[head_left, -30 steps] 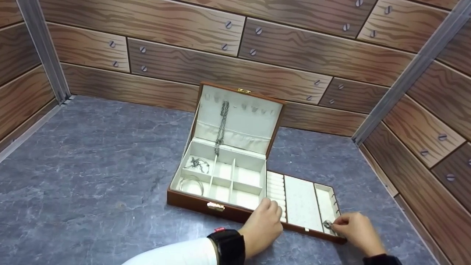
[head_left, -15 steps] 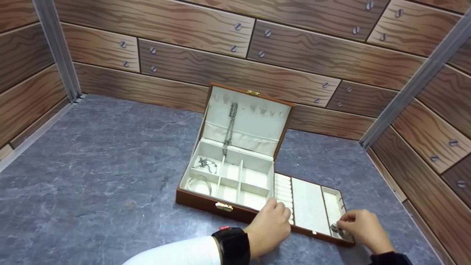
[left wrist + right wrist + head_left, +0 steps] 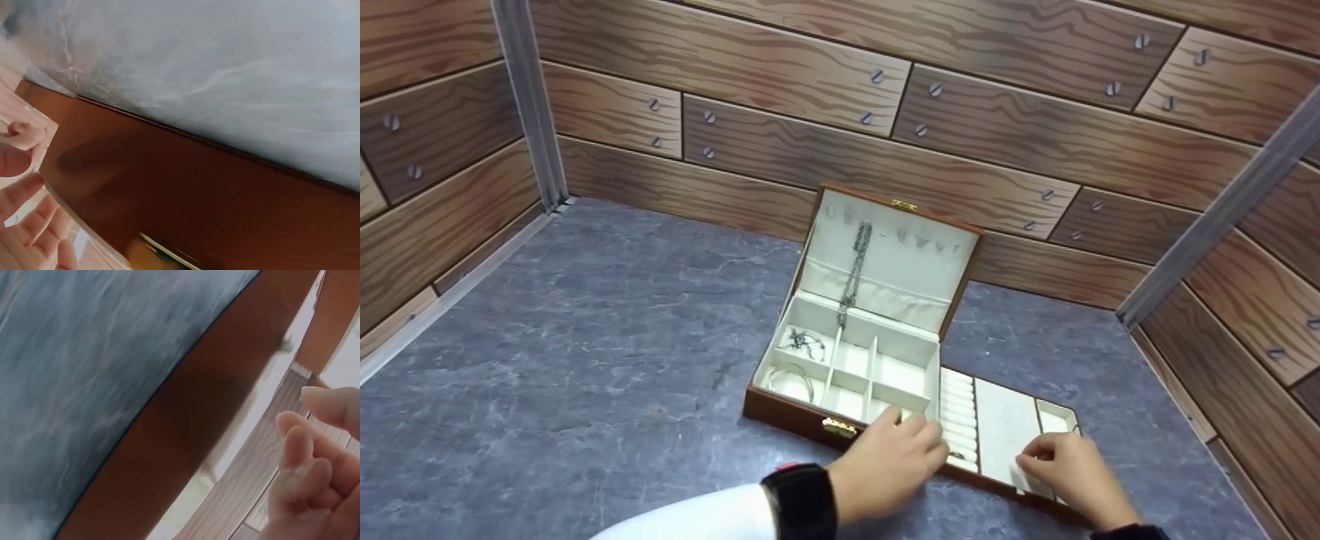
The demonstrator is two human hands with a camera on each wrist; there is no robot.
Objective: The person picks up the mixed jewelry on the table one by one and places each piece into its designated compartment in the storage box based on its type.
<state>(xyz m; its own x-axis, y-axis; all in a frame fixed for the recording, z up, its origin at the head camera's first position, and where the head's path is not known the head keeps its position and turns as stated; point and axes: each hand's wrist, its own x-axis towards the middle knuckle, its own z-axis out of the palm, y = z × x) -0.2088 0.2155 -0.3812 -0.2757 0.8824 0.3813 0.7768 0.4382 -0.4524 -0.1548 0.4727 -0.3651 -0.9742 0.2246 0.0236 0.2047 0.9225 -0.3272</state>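
A brown jewelry box stands with its lid up and its white-lined side tray folded out to the right. My left hand hovers over the front edge, its fingers loosely bent with nothing between them. My right hand is above the tray's right part; in the right wrist view its thumb and index finger are apart and hold nothing. On the ring rolls sits a small dark, ring-like item. The near end of the tray's right compartment is hidden behind the right hand.
A chain necklace hangs inside the lid. Dark tangled jewelry lies in the back left compartment, bangles in the front left one. Wood-patterned walls enclose the grey marbled surface.
My right hand has let go of the round silver piece at the tray's right compartment and moved left relative to the tray. My left hand has shifted left, uncovering the ring rolls. The head view has swung left.
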